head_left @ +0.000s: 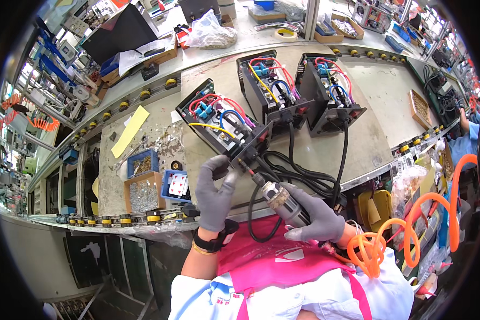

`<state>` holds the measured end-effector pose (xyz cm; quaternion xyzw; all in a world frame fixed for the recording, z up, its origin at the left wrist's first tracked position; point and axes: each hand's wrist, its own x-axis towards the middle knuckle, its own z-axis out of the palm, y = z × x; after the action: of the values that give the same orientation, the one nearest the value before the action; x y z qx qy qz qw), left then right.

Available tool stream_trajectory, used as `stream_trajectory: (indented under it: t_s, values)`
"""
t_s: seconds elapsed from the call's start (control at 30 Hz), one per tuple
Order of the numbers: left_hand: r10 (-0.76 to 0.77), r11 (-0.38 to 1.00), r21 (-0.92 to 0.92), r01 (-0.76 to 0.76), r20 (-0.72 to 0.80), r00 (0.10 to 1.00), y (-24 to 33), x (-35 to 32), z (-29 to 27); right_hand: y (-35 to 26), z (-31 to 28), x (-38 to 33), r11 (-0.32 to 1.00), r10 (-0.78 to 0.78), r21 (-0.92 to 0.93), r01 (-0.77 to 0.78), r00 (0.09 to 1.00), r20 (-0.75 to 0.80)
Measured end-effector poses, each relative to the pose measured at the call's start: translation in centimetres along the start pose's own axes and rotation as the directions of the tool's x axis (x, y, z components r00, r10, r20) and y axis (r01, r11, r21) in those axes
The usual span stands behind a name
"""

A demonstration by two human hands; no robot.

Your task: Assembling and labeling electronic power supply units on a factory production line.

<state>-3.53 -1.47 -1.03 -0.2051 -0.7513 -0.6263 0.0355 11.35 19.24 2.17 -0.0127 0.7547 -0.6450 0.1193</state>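
Note:
My right hand [319,216] wraps round a grey power screwdriver [286,204], gloved in grey. Its bit points up and left at the end panel [252,148] of the nearest black electrical unit [218,120]. My left hand [214,186], also gloved, is beside that panel's lower left corner, fingers curved with thumb and forefinger apart. Whether the fingertips touch the panel I cannot tell. Red, blue and yellow wires run over the unit's open inside. Two similar units, one in the middle [272,88] and one at right [329,93], stand behind it.
Black power cords [298,173] coil between the units and me. At left are a blue bin [142,163] of small screws, a box [144,193] of metal parts and a blue tray [176,185] of labels. An orange coiled hose [410,229] hangs at right. Another person's arm [465,124] shows far right.

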Motion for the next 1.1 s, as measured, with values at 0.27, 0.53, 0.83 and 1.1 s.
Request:
stream_trajectory:
  t_s: [0.27, 0.53, 0.83, 1.1]
  values:
    - [-0.255, 0.727, -0.625, 0.283, 0.137, 0.957, 1.7, 5.7, -2.9, 0.1, 0.4, 0.0, 0.988, 0.031, 0.154, -0.03, 1.0, -0.001]
    - [-0.219, 0.48, -0.776, 0.41, 0.346, 0.912, 2.0, 8.7, -2.5, -0.4, 1.1, 0.0, 0.981, 0.044, 0.189, -0.047, 0.999, 0.018]
    - [-0.223, 0.664, -0.73, 0.16, 0.011, 0.975, 2.7, 8.6, -1.9, -0.3, 0.9, 0.4, 0.985, -0.001, 0.172, 0.006, 1.0, -0.031]
    - [-0.174, 0.679, -0.725, 0.117, -0.004, 0.985, 2.9, 8.4, -2.0, -0.2, 1.0, 0.0, 0.979, 0.051, 0.202, -0.042, 0.998, -0.041]
